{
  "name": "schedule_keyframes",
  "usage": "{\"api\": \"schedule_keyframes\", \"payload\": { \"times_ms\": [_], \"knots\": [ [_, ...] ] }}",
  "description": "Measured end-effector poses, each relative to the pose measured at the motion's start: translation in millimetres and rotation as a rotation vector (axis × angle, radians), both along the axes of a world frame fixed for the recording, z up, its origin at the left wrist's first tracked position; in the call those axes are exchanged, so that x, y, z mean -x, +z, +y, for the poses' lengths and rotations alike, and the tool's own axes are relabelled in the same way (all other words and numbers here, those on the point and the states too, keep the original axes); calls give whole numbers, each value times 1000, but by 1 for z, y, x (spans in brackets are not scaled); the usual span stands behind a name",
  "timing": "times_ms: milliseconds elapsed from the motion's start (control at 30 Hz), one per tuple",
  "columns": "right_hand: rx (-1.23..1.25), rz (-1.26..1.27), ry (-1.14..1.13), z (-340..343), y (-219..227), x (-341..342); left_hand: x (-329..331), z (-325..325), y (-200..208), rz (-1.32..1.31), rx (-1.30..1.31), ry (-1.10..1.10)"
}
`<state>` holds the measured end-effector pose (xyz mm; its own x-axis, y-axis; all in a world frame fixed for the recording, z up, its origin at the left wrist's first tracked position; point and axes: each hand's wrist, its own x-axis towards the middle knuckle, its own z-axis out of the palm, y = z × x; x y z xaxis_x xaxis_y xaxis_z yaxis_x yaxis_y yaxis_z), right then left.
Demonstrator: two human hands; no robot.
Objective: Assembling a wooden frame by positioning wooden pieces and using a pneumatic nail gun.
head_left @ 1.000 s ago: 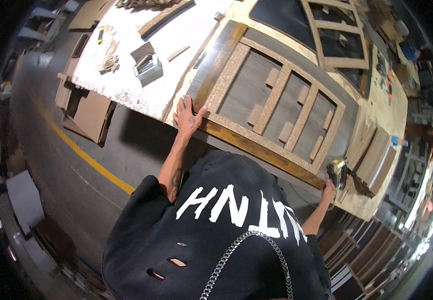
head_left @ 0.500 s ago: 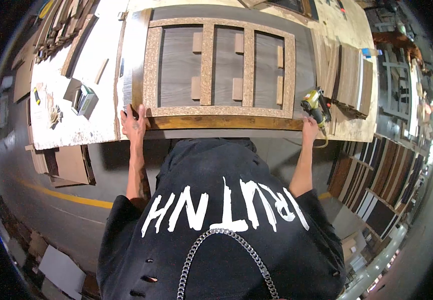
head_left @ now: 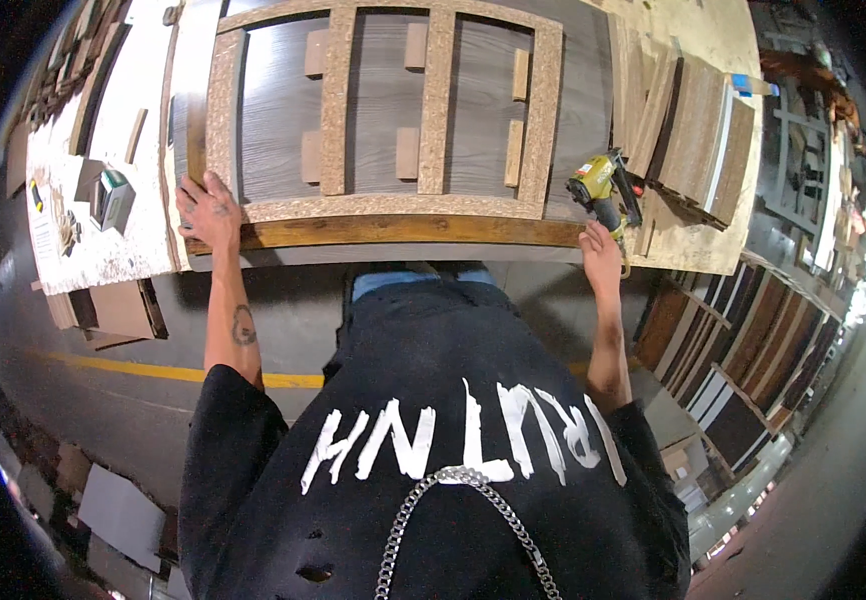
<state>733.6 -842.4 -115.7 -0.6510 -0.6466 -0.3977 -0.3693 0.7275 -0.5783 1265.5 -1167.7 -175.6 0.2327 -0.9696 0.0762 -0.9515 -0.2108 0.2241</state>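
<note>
A brown wooden strip (head_left: 403,231) lies along the near edge of a particleboard frame (head_left: 343,110), which rests on a grey wood-grain panel (head_left: 288,110). My left hand (head_left: 210,215) is laid over the strip's left corner, fingers stretched forward where a side strip (head_left: 197,130) meets it. At the other end, my right hand (head_left: 601,250) pinches the strip's right end between thumb and fingers. Just beyond that hand lies a yellow-green nail gun (head_left: 593,183). Small wooden blocks (head_left: 408,153) sit against the frame's bars.
On the worktable (head_left: 148,245), a small open box (head_left: 113,200) stands at left. Stacked wood strips (head_left: 703,140) lie at right beyond the nail gun. Under the table's right side is a rack of boards (head_left: 743,340). A yellow line (head_left: 133,369) crosses the floor.
The table and panel have shifted left and up in the view. My left hand has come down flatter over the corner; my right hand remains at the strip's right end.
</note>
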Motion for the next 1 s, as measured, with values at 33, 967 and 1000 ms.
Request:
{"api": "schedule_keyframes", "payload": {
  "times_ms": [33, 967, 1000],
  "knots": [
    [-111, 198, 171, -5, 7, -2, 1, 0, 2, 22, -13, -10],
    [-176, 99, 237, -111, 65, 45, -18, -2, -12, -155, 104, -106],
    [-275, 105, 269, -124, 78, 25, -21, 0, -12, -199, 122, -149]
  ]
}}
